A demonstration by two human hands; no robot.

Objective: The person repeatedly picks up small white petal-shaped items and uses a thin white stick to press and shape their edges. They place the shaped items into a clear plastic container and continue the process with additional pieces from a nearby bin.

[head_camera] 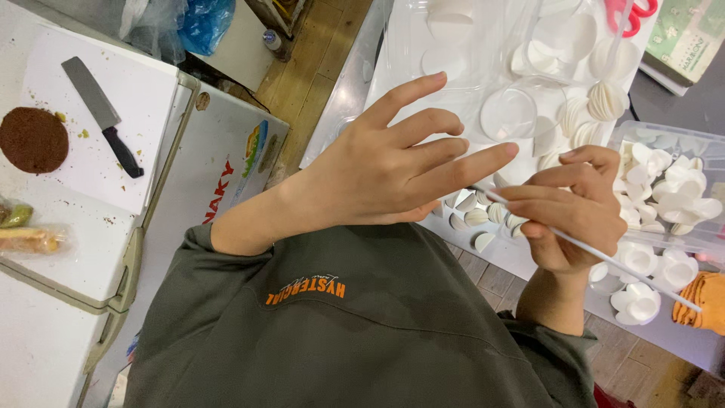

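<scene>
My left hand (385,170) reaches across from the left with its back up and its fingers spread apart. Its index finger lies over the near end of a thin white stick (604,257). The palm side is hidden, so I cannot tell whether the thumb presses on anything. My right hand (574,211) is closed around the stick, which slants down to the right towards an orange bundle (702,302). Small white round petals (476,219) lie just under both hands.
A clear plastic tray (672,136) of white petals stands at the right, with white discs (510,113) and red-handled scissors (630,11) beyond. At the left, a knife (102,113) and a brown powder disc (32,140) lie on a white board.
</scene>
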